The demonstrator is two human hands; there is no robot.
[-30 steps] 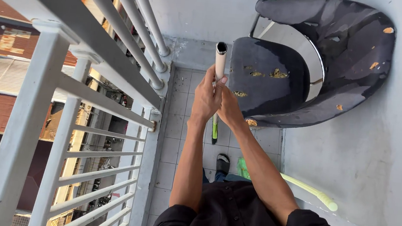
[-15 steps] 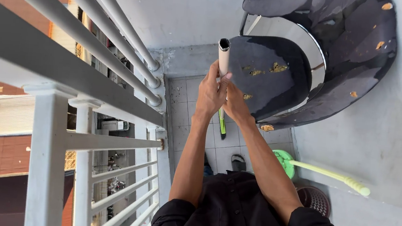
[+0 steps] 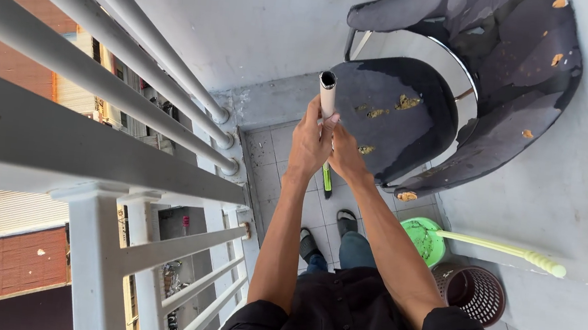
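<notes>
Pole [image 3: 327,97] upright within both hands' grip

Upright pale tube [image 3: 327,96], open-topped

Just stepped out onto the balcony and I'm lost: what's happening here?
A person stands on a tiled balcony beside a white railing, looking down. Both hands grip an upright pale pole with a hollow top: the left hand and the right hand are wrapped around it close together. The pole's lower end turns green near the floor. Behind it sits a worn dark chair. A green scoop with a long handle and a brown basket lie to the right.
</notes>
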